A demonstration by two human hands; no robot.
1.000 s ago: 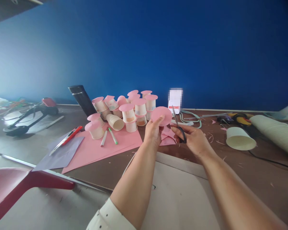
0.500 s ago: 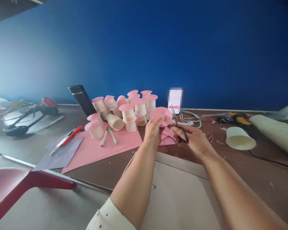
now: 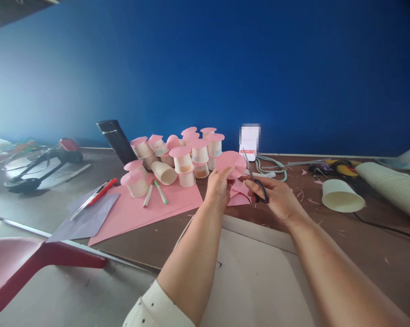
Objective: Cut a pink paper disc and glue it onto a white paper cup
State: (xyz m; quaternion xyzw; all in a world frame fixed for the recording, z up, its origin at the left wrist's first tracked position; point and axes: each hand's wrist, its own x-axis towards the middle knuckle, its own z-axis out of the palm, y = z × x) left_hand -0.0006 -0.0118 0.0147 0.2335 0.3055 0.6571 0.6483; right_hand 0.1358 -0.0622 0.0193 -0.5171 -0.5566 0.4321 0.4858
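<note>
Between its thumb and fingers, my left hand [image 3: 220, 186] pinches a round pink paper disc [image 3: 232, 162]. My right hand [image 3: 276, 197] is closed around the dark handles of a pair of scissors [image 3: 261, 190], whose blades point up and away at the disc's right edge. Whether the blades touch the paper I cannot make out. Below the hands lie folded pink paper scraps [image 3: 240, 198]. Left of my left hand stand several paper cups [image 3: 183, 165] topped with pink paper discs, some stacked two high.
Pink sheets [image 3: 177, 204] bear two markers [image 3: 160, 193]. A red utility knife [image 3: 97, 195] lies on grey paper [image 3: 85, 227]. A black bottle [image 3: 116, 141] leans behind. At right are a paper cup [image 3: 343, 195] on its side and a cup stack [image 3: 392, 188]. A red chair [image 3: 17, 268] stands front left.
The pink disc has shifted very slightly to the right in my left hand. Both hands and the scissors keep nearly the same place.
</note>
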